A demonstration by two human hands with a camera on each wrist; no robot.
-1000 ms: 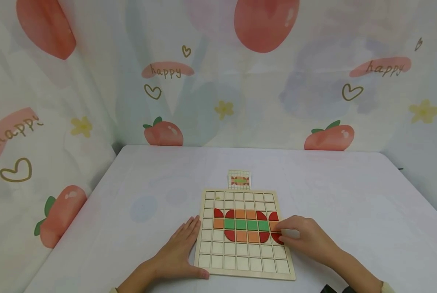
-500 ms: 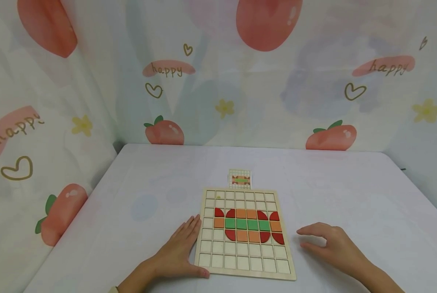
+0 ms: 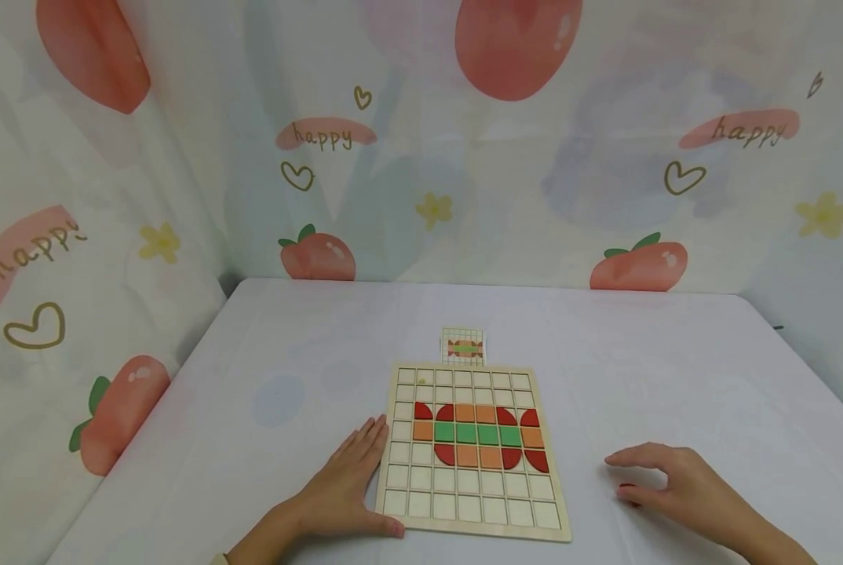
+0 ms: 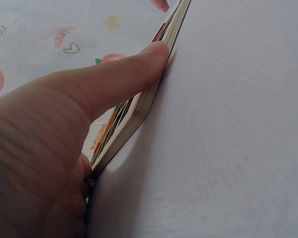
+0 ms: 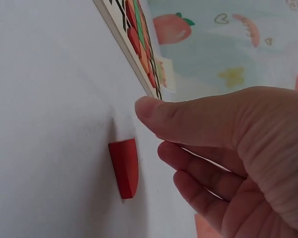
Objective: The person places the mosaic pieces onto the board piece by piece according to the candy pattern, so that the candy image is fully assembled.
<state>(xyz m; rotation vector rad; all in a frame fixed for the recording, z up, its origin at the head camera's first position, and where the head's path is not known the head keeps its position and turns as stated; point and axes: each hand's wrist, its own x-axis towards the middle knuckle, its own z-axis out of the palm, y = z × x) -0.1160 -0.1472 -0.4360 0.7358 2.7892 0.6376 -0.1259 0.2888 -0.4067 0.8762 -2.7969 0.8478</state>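
Observation:
My left hand (image 3: pixel 344 479) rests at the near left corner of a wooden grid board (image 3: pixel 457 530). Its straight fingers lie along the left side, and in the left wrist view the thumb (image 4: pixel 134 72) touches the near edge (image 4: pixel 124 126). Red rounded tiles (image 3: pixel 537 460), orange square tiles (image 3: pixel 466 457) and green square tiles (image 3: pixel 467 434) fill some cells. To the right of the board, my right hand (image 3: pixel 690 486) hovers by a red tile (image 5: pixel 124 168) on the table. Thumb and forefinger are apart in the head view, with nothing held.
A small pattern card (image 3: pixel 464 345) lies against the board's far edge. The white table (image 3: pixel 308 337) extends around the board, with a printed cloth (image 3: pixel 506 180) hanging behind and at the left. An orange piece (image 5: pixel 204 227) shows partly below my right fingers.
My right hand has left the tiles at the board's right edge and moved right to the red tile on the table. The left hand has stayed in place.

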